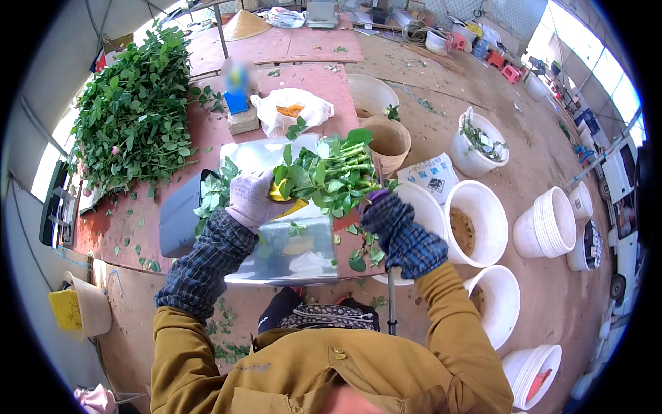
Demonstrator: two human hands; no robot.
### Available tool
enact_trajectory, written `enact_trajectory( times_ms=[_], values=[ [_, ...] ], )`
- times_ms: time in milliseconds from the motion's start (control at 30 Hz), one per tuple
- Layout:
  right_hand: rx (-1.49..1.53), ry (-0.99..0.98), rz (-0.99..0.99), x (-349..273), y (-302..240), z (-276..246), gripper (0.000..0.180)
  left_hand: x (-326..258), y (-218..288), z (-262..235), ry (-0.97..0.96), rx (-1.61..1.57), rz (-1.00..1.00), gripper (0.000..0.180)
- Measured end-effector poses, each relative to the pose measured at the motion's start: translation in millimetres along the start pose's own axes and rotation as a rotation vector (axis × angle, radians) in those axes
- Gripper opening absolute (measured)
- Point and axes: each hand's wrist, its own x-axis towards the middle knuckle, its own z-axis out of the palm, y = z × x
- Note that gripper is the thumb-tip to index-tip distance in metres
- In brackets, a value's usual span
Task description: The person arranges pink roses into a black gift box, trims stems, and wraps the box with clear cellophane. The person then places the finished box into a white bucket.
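My left hand [249,196], in a pale glove, is closed around a bunch of leafy green stems [324,172] above the table. The cut stem ends point right, and the leaves at the other end reach a dark grey wrap [181,219]. A yellow piece [291,207] shows beside my left fingers; its kind is unclear. At the right end of the bunch is my right hand [379,200], in a purple glove below a dark checked sleeve. Its fingers look curled around a narrow dark thing by the stem ends, mostly hidden. Beneath the bunch lies a shiny clear sheet [296,252].
A tall pile of leafy stems [138,117] fills the table's left side. A white plastic bag [293,110] and a blue box on a block [243,123] stand behind the bunch. Pale buckets [476,224] crowd the floor to the right; another bucket [96,310] stands left.
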Motion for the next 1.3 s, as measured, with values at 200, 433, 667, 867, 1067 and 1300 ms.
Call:
enact_trajectory(
  times_ms=[200, 433, 667, 867, 1067, 1300],
  values=[
    [-1.031, -0.216, -0.429, -128, -86, 230, 0.028, 13, -28, 30, -0.373, 0.277, -0.389, 0.057],
    [-0.402, 0.174, 0.061, -69, -168, 107, 0.009, -13, -13, 59, -0.243, 0.337, -0.153, 0.048],
    [0.128, 0.327, 0.352, -59, -154, 20, 0.012, -31, -6, 55, -0.158, 0.265, -0.006, 0.052],
    [-0.181, 0.115, 0.427, -38, -132, -9, 0.007, -55, 4, 57, -0.248, 0.187, 0.102, 0.056],
    [-0.974, -0.218, -0.006, -47, -127, 71, 0.012, -49, 16, 76, -0.485, 0.238, 0.044, 0.049],
    [-1.522, -0.349, -0.402, -154, -170, 109, 0.024, 35, 28, 58, -0.732, 0.335, -0.254, 0.046]
  ],
)
